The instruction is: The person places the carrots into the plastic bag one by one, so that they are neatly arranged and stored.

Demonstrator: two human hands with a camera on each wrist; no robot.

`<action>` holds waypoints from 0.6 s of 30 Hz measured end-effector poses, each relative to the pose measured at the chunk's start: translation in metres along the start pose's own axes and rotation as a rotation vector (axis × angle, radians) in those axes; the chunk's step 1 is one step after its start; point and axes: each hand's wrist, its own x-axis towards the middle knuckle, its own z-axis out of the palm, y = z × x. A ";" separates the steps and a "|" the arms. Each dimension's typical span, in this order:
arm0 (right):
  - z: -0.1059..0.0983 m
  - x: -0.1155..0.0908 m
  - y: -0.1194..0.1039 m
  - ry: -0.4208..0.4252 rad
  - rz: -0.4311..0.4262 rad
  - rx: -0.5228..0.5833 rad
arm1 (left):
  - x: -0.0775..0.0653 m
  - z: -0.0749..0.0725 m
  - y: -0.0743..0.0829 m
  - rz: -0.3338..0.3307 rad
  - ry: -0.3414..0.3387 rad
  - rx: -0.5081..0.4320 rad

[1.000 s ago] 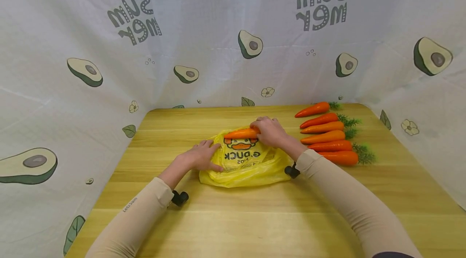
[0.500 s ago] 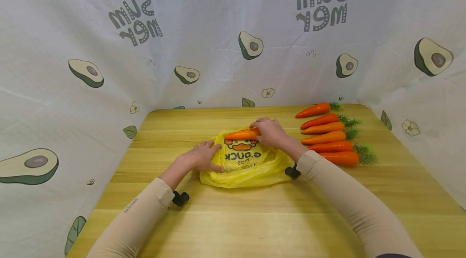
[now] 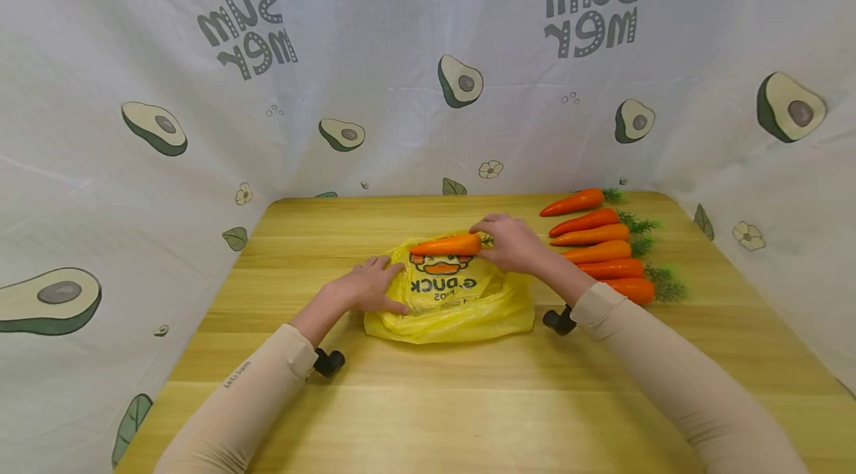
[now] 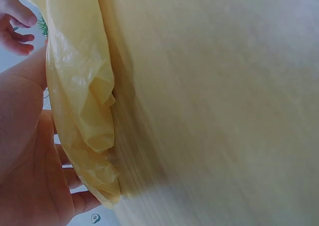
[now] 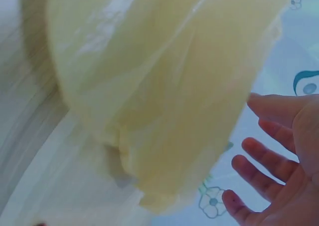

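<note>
An orange carrot [image 3: 446,244] lies across the far part of a yellow plastic bag [image 3: 461,325] printed with a duck face. My right hand [image 3: 511,242] is just off the carrot's leafy end, thumb and fingers apart; in the right wrist view that hand [image 5: 286,166] has its fingers spread beside the bag, holding nothing. At the bag's left edge rests my left hand [image 3: 368,284], fingers spread and thumb toward the near side. The left wrist view shows this hand [image 4: 30,151] against the crumpled yellow plastic [image 4: 82,86], its fingertips partly hidden behind it.
Several more carrots with green tops, such as this red-orange one [image 3: 585,221], lie in a column at the right of the wooden table [image 3: 428,414]. An avocado-print cloth [image 3: 401,88] hangs behind and at both sides.
My right hand has let go of the carrot and shifted to the right, so the green tip now shows. The carrot stays on the bag, and my left hand keeps its place.
</note>
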 end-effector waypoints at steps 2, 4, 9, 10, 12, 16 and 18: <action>-0.004 -0.005 0.002 0.010 -0.010 0.001 | 0.000 0.000 0.000 0.001 0.000 0.003; -0.009 -0.011 0.002 0.017 -0.017 0.005 | 0.000 0.000 0.000 0.002 0.001 0.003; -0.021 -0.026 0.004 0.019 -0.018 0.008 | 0.001 0.001 0.000 0.001 0.005 0.005; -0.023 -0.029 0.004 0.020 -0.018 0.007 | 0.001 0.001 0.000 0.001 0.006 0.009; -0.027 -0.035 0.006 0.023 -0.016 0.008 | 0.002 0.001 0.000 -0.002 0.006 0.009; -0.033 -0.045 0.008 0.031 -0.017 0.011 | 0.002 0.001 0.002 -0.014 0.005 0.011; -0.036 -0.050 0.010 0.034 -0.018 0.012 | 0.002 0.001 0.003 -0.021 0.004 0.014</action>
